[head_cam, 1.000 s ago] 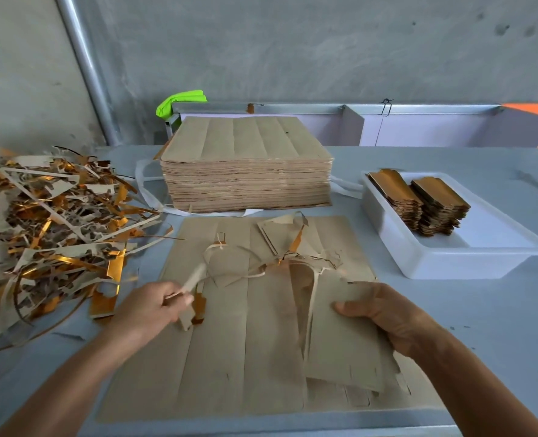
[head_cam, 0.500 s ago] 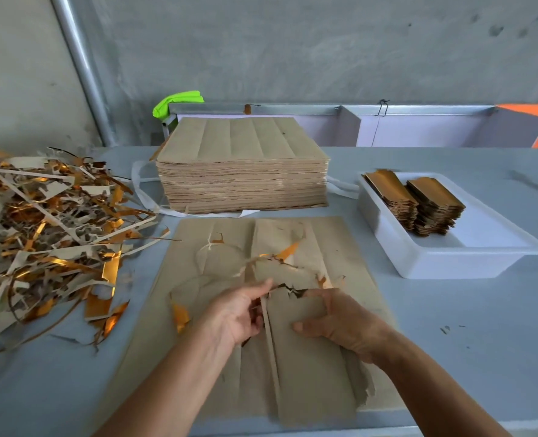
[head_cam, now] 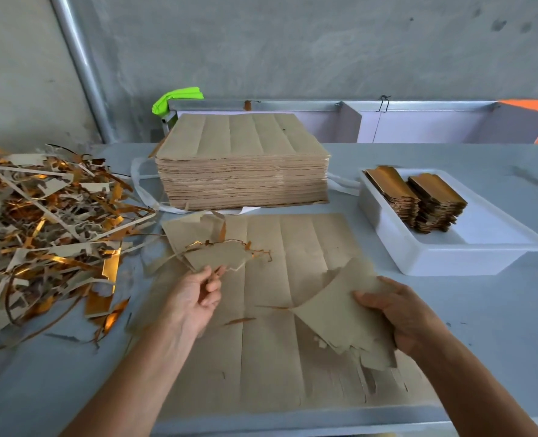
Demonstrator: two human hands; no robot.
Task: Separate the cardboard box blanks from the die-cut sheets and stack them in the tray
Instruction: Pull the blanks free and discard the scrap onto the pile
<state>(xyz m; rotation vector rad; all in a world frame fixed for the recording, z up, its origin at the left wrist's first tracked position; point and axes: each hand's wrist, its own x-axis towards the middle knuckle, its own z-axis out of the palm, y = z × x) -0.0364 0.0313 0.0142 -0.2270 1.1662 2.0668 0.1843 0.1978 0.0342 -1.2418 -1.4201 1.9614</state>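
Two hands, one torn die-cut sheet, grey worktop [head_cam: 497,310].
Left hand [head_cam: 195,294]: fingers pinching ragged waste strip [head_cam: 220,255]. Right hand [head_cam: 400,313]: fingers clamped on freed box blank [head_cam: 340,313], above flat sheet [head_cam: 270,342]. Sheet stack [head_cam: 242,168] behind; white tray [head_cam: 450,260] right, holding two blank piles [head_cam: 419,200]; scrap heap [head_cam: 40,228] left.

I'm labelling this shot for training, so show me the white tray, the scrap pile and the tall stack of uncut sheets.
White tray [head_cam: 450,263]: head view, on its near front wall.
Scrap pile [head_cam: 43,234]: head view, middle of the heap of strips.
Stack of uncut sheets [head_cam: 242,137]: head view, on the top sheet.
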